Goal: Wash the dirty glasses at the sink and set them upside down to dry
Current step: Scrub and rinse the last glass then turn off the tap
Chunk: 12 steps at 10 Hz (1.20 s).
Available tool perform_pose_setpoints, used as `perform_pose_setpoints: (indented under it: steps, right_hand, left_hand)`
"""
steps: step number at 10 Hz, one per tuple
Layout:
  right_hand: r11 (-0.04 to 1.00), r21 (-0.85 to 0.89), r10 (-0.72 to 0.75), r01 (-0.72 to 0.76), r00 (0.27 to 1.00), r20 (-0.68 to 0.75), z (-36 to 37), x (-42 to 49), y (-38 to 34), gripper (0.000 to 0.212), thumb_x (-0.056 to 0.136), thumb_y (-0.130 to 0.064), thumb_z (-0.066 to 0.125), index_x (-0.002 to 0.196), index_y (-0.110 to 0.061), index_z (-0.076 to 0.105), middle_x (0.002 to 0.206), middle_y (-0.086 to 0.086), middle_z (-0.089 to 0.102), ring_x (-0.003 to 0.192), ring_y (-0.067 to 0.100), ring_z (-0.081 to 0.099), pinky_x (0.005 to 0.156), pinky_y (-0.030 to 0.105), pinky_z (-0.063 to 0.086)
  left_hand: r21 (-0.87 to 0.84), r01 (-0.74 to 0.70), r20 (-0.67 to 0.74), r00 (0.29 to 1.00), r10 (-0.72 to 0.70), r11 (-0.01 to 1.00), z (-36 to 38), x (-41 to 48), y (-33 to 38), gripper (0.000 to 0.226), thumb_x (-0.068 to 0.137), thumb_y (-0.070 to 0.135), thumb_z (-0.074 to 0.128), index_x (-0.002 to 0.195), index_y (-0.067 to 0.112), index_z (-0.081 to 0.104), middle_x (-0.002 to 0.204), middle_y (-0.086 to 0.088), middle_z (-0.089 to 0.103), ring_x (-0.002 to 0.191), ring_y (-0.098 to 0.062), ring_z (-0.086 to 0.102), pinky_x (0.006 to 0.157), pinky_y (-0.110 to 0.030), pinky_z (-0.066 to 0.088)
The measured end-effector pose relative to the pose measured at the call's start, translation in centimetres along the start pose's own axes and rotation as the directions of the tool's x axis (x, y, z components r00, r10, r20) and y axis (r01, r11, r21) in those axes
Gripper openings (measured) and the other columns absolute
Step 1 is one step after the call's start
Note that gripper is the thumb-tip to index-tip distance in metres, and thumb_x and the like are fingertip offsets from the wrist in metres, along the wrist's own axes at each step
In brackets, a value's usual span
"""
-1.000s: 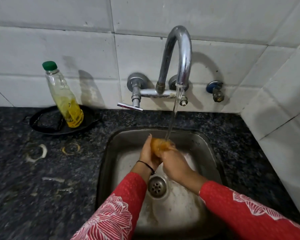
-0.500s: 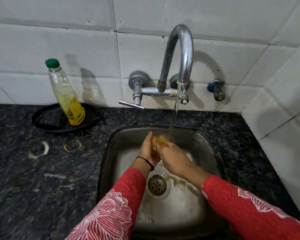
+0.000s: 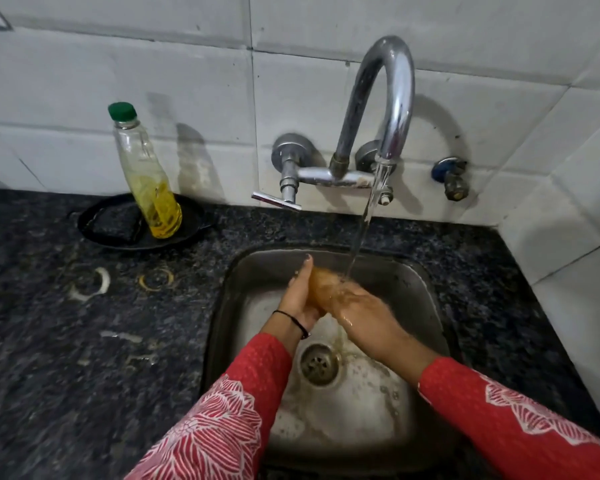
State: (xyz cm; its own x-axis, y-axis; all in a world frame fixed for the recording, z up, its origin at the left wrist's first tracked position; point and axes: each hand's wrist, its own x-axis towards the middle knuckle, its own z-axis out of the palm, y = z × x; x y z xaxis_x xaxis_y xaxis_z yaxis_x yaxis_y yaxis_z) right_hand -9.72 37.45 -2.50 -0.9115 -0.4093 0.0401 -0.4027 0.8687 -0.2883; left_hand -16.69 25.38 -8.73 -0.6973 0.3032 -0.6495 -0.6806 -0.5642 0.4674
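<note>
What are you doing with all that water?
A person is washing a glass in the sink. The left hand holds it under the water running from the tap, and the right hand rubs it. A bottle of yellow liquid stands on the counter.

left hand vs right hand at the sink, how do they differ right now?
The left hand stands nearly on edge, fingers pointing up toward the wall, cupping the amber glass from its side; the right hand lies flatter, palm down over the glass. The tap stream lands by the right hand, just clear of the left. The left wrist has a dark band; the right is bare. Both grip the same glass over the sink.
</note>
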Motion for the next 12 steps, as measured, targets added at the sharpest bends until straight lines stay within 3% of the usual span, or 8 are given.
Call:
perform_pose_setpoints:
  steps: [2, 3, 4, 6, 8, 9, 10, 12]
  right_hand:
    - [-0.112, 0.928, 0.573, -0.356, 0.74, 0.353, -0.9, 2.9, -3.6, 0.021, 0.087, 0.005, 0.059, 0.098, -0.012, 0.065, 0.109, 0.014, 0.069, 0.109, 0.026, 0.063, 0.09, 0.032, 0.05]
    - [0.642, 0.675, 0.344, -0.364, 0.923, 0.171, 0.2, 2.0, -2.5, 0.017, 0.094, -0.007, 0.052, 0.106, -0.011, 0.064, 0.112, 0.015, 0.065, 0.111, 0.028, 0.061, 0.097, 0.038, 0.048]
    - [0.962, 0.26, 0.031, -0.08, 0.982, 0.189, 0.2, 1.3, -0.1, 0.033, 0.1, -0.019, 0.041, 0.13, -0.01, 0.053, 0.133, 0.004, 0.056, 0.127, 0.014, 0.049, 0.111, 0.022, 0.032]
    - [0.935, 0.325, 0.129, -0.143, 0.99, 0.063, -0.7, 1.3, -1.5, 0.038, 0.087, 0.005, 0.048, 0.118, -0.012, 0.06, 0.126, 0.007, 0.059, 0.12, 0.015, 0.053, 0.092, 0.008, 0.033]
    - [-0.229, 0.938, 0.553, -0.26, 0.758, 0.345, -0.7, 2.3, -3.1, 0.024, 0.085, -0.002, 0.065, 0.11, -0.004, 0.065, 0.107, 0.015, 0.072, 0.102, 0.023, 0.068, 0.09, 0.028, 0.052]
    - [0.269, 0.888, 0.501, -0.372, 0.842, 0.201, 0.3, 1.3, -3.5, 0.027, 0.095, -0.019, 0.048, 0.11, -0.007, 0.067, 0.114, 0.017, 0.068, 0.107, 0.025, 0.064, 0.088, 0.033, 0.054]
    - [0.975, 0.177, 0.127, -0.137, 0.99, 0.067, 1.1, -0.8, -1.4, 0.067, 0.085, -0.028, 0.013, 0.117, 0.003, 0.062, 0.125, 0.025, 0.059, 0.119, 0.042, 0.053, 0.101, 0.051, 0.041]
    - [0.975, 0.207, -0.022, 0.086, 0.956, -0.292, 1.4, -1.4, 0.7, 0.03, 0.084, -0.001, 0.051, 0.107, -0.004, 0.071, 0.117, 0.011, 0.068, 0.123, 0.016, 0.054, 0.112, 0.015, 0.013]
  left_hand:
    - [-0.095, -0.085, 0.074, 0.993, 0.092, 0.992, 0.2, -0.7, -1.2, 0.099, 0.056, 0.057, 0.082, 0.131, 0.001, 0.049, 0.111, -0.021, 0.059, 0.088, -0.028, 0.065, 0.067, -0.034, 0.059]
    - [-0.032, -0.049, 0.004, 0.999, 0.05, 0.998, 0.4, -0.6, -0.9, 0.111, 0.051, 0.058, 0.084, 0.136, -0.001, 0.046, 0.125, -0.023, 0.06, 0.107, -0.036, 0.064, 0.072, -0.042, 0.06]
    - [0.021, 0.021, -0.037, 0.999, -0.02, 1.0, 0.2, -0.3, -0.4, 0.079, 0.078, 0.06, 0.064, 0.132, 0.004, 0.051, 0.12, -0.024, 0.065, 0.101, -0.035, 0.067, 0.06, -0.039, 0.059]
    - [-0.016, -0.035, 0.085, 0.996, 0.037, 0.999, -0.4, -1.6, -1.1, 0.074, 0.09, 0.062, 0.041, 0.125, -0.001, 0.059, 0.109, -0.017, 0.069, 0.092, -0.025, 0.07, 0.074, -0.033, 0.058]
    - [-0.001, -0.146, 0.056, 0.988, 0.146, 0.989, -0.1, -2.8, -1.0, 0.053, 0.087, 0.054, 0.052, 0.107, 0.007, 0.063, 0.1, -0.014, 0.068, 0.084, -0.022, 0.067, 0.068, -0.03, 0.058]
    - [0.008, -0.082, -0.017, 0.996, 0.082, 0.997, -0.2, -3.0, -1.0, 0.07, 0.086, 0.057, 0.054, 0.125, 0.0, 0.056, 0.123, -0.023, 0.062, 0.102, -0.031, 0.065, 0.076, -0.036, 0.058]
    - [0.043, 0.028, -0.052, 0.998, -0.026, 0.999, -0.8, -3.0, -1.2, 0.072, 0.091, 0.063, 0.039, 0.115, 0.0, 0.063, 0.108, -0.021, 0.07, 0.094, -0.029, 0.069, 0.067, -0.034, 0.061]
    - [0.011, 0.043, 0.012, 0.999, -0.043, 0.999, -0.9, -4.2, -1.4, 0.07, 0.092, 0.064, 0.033, 0.117, 0.007, 0.064, 0.09, -0.014, 0.074, 0.078, -0.02, 0.071, 0.061, -0.032, 0.061]
